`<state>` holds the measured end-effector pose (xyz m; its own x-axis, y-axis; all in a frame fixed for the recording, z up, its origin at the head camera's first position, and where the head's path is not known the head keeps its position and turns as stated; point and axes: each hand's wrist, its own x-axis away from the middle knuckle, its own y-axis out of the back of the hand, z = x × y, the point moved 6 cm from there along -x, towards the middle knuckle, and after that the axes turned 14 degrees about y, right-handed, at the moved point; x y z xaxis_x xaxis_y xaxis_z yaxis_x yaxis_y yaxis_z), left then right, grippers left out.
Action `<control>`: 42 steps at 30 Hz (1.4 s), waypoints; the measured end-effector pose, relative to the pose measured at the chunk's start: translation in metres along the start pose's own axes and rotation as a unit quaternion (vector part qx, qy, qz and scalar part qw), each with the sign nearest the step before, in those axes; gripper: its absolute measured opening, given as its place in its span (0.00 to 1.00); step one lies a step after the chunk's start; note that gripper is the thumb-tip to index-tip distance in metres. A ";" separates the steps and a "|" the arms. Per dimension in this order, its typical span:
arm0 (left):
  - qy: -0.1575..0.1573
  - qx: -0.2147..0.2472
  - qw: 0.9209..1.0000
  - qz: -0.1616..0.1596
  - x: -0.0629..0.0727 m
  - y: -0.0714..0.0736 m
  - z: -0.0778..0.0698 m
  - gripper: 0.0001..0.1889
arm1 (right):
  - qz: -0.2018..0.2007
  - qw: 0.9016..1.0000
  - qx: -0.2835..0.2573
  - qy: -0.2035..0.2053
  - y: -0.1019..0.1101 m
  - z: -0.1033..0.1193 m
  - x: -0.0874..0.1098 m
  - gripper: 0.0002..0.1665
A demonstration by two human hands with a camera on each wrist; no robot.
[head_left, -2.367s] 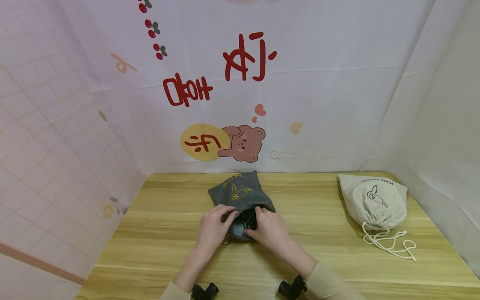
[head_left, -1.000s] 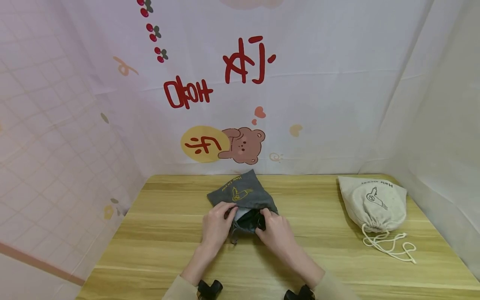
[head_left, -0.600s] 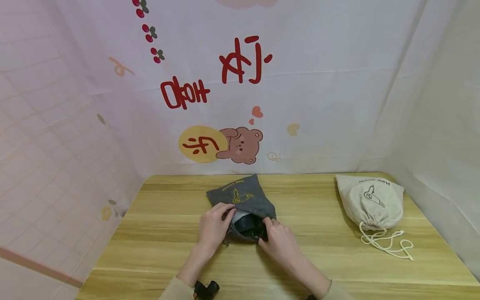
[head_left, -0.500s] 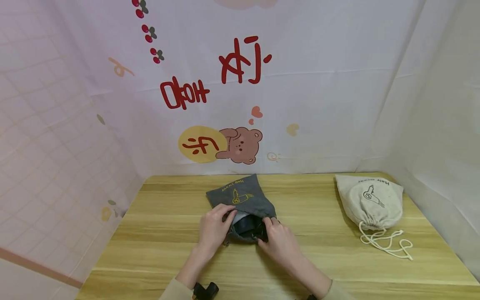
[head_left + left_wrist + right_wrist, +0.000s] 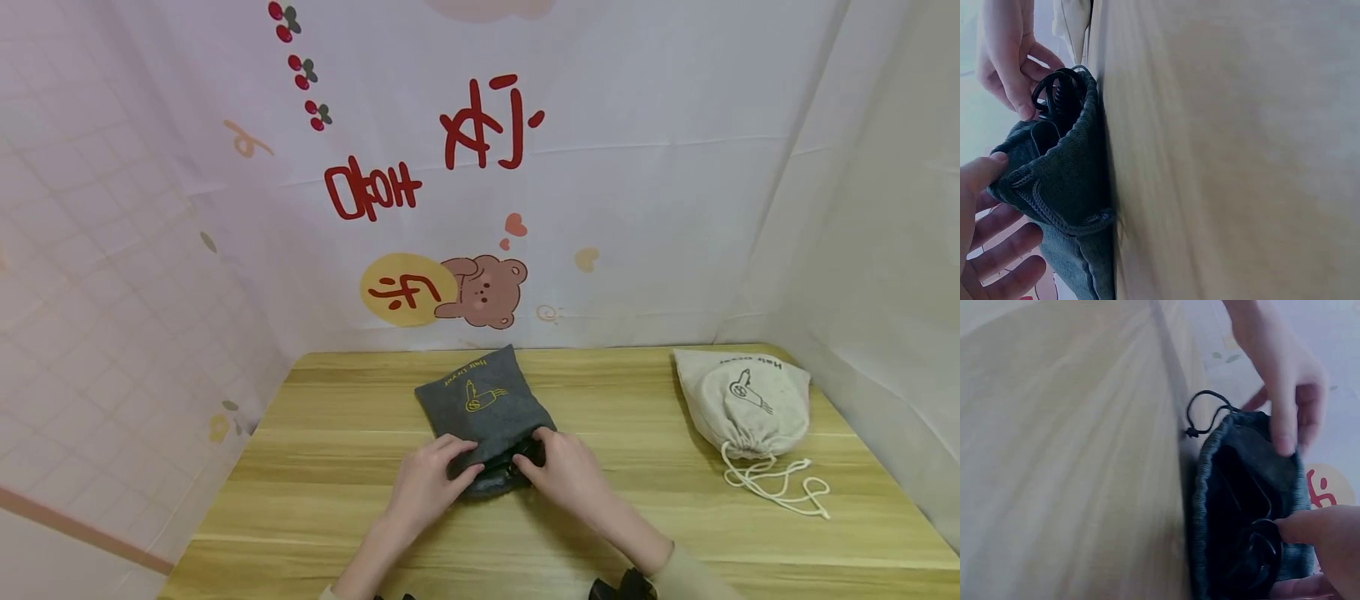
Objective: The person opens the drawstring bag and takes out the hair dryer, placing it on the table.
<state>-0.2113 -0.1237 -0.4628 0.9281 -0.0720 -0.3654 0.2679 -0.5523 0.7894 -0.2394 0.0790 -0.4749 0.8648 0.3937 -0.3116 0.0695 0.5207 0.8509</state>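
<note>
A dark grey drawstring bag (image 5: 480, 408) with a yellow hair-dryer print lies on the table, mouth toward me. My left hand (image 5: 427, 482) pinches its upper rim at the left, thumb inside the mouth and fingers outside. At the right end of the mouth, my right hand (image 5: 572, 473) pinches the same rim between thumb and fingers. Inside the bag, a coiled black cable (image 5: 1063, 94) shows in the left wrist view, beside a smooth dark object (image 5: 1244, 481) seen in the right wrist view. The rest of the contents is hidden.
A beige drawstring bag (image 5: 746, 408), also printed with a hair dryer, sits at the table's right, its white cord (image 5: 780, 487) trailing toward me. The wooden table (image 5: 315, 492) ends at a printed cloth backdrop (image 5: 637, 208).
The bag's upper edge has come down toward me, so its mouth looks narrower and the pale patch inside is covered. My left hand has moved down with it; the right hand has shifted slightly rightward.
</note>
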 end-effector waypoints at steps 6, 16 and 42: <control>0.008 -0.006 1.000 0.009 0.007 0.000 0.007 0.14 | 0.050 0.999 0.002 -0.013 -0.002 0.002 -0.013 0.19; 0.000 -0.007 1.000 -0.007 0.005 0.002 0.007 0.14 | 0.096 0.995 -0.021 -0.018 -0.010 0.004 -0.024 0.16; -0.005 -0.062 0.998 -0.032 0.001 0.002 0.001 0.13 | 0.056 0.991 -0.108 -0.052 -0.006 -0.008 -0.015 0.28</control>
<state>-0.2103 -0.1258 -0.4619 0.9056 -0.0486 -0.4212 0.3569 -0.4491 0.8191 -0.2567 0.0761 -0.4785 0.9082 0.3842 -0.1661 -0.1283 0.6333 0.7632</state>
